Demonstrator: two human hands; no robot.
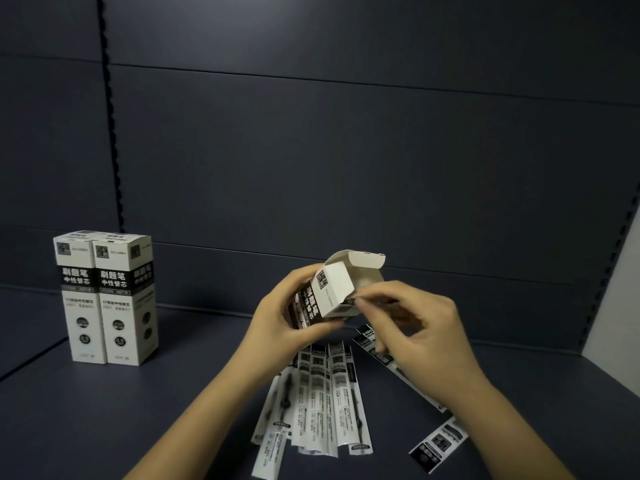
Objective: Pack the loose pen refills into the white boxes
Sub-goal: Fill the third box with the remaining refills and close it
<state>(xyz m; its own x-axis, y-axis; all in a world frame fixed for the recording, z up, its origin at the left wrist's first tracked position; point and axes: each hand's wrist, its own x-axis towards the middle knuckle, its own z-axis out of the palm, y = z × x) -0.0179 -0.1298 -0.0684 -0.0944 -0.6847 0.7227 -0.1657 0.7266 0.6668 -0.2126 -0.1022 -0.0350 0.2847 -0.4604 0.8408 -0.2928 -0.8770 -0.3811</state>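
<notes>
Head view: the open white box sits near the middle of the frame, raised off the surface and tilted, its mouth turned toward the upper right with the lid flap standing up behind it. The left hand grips the lower body of the box, fingers curled round the printed black band. The right hand comes in from the right with thumb and forefinger pinched together at the near edge of the box, on something small and dark (a side flap or the tip of a refill; the blur does not let me tell which).

Below the hands, in the lower middle of the frame, the loose pen refills lie fanned out on the dark surface in their white printed sleeves, overlapping one another. A single refill runs diagonally under the right wrist, and another sleeve lies apart at the lower right.

At the left edge of the frame two closed boxes stand upright, touching side by side, against the dark panelled back wall.

As a judgement: those two standing boxes look finished, so part of the packing seems done. The held box is open, with its contents hidden from here. Most of the visible refills are not yet packed, so a good share of the work is left.
</notes>
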